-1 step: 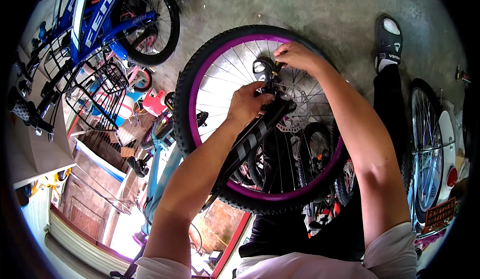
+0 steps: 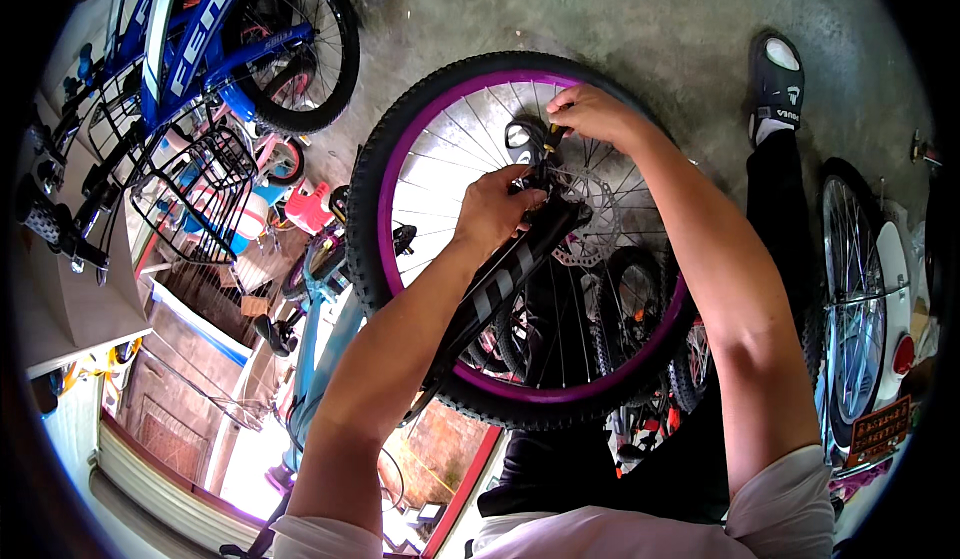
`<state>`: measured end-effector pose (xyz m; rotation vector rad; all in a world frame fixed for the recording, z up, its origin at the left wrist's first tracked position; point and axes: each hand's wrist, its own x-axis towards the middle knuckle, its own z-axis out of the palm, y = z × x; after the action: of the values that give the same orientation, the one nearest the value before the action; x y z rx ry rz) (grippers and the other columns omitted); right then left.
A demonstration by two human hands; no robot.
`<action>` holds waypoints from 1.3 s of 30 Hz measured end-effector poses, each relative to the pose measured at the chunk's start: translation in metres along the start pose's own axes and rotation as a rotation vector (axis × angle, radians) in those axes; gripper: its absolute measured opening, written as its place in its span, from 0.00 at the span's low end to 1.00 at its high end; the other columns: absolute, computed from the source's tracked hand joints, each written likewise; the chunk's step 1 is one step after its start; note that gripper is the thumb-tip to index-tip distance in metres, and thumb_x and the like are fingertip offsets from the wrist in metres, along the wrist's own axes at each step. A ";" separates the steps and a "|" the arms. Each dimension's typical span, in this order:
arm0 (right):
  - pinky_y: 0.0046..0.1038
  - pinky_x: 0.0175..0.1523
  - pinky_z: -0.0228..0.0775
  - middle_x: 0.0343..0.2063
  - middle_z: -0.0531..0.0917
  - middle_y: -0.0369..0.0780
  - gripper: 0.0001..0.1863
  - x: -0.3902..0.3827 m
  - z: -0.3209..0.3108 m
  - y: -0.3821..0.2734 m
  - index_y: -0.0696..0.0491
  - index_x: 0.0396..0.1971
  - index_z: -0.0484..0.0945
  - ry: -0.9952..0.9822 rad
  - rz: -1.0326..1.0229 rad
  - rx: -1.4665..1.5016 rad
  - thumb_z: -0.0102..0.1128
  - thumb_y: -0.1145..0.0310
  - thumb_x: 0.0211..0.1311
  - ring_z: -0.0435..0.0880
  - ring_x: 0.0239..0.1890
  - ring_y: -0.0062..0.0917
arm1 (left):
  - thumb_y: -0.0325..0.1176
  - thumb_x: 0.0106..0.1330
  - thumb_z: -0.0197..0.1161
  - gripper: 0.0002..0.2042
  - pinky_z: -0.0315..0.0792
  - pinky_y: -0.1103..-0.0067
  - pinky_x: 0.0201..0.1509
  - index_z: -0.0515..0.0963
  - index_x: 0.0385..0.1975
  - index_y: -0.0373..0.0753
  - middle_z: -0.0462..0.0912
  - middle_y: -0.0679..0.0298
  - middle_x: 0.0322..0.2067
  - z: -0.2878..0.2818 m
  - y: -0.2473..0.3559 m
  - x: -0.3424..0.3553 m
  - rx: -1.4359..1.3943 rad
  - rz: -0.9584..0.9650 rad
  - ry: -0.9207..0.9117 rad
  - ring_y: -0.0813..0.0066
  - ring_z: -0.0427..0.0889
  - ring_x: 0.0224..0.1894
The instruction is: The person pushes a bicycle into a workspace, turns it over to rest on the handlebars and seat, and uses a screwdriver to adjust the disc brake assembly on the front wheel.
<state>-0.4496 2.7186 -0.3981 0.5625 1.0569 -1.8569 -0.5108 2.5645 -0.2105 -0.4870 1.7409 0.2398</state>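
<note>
A bicycle wheel [image 2: 379, 199] with a purple rim and knobby black tyre fills the middle, with a silver disc brake rotor [image 2: 598, 221] at its hub. A black fork leg [image 2: 500, 277] with grey marks slants down-left from the hub. My left hand [image 2: 495, 209] is closed round a dark part at the rotor's upper left edge, which looks like the disc brake caliper [image 2: 541, 175]. Just above it, my right hand [image 2: 590, 116] pinches the top of a slim dark tool with a yellow part [image 2: 554, 137]. The tool's lower tip is hidden among dark parts.
At the upper left stands a blue bicycle [image 2: 210, 34] with a black wire basket [image 2: 200, 194]. A light blue frame [image 2: 325, 344] lies left of my left forearm. Another wheel with a white mudguard [image 2: 891, 309] is at the right. My shoe [image 2: 778, 79] rests on the concrete floor.
</note>
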 end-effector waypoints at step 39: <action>0.46 0.60 0.78 0.54 0.87 0.47 0.30 0.004 0.033 -0.054 0.54 0.55 0.81 -0.005 0.030 -1.224 0.50 0.42 0.75 0.86 0.57 0.44 | 0.39 0.68 0.71 0.25 0.82 0.67 0.43 0.80 0.63 0.36 0.90 0.50 0.40 0.009 -0.019 0.010 0.308 0.289 0.111 0.65 0.88 0.23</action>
<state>-0.4969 2.7011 -0.3593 -0.1627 1.8705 -0.8741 -0.4957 2.5496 -0.2209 -0.0239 1.9141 0.1460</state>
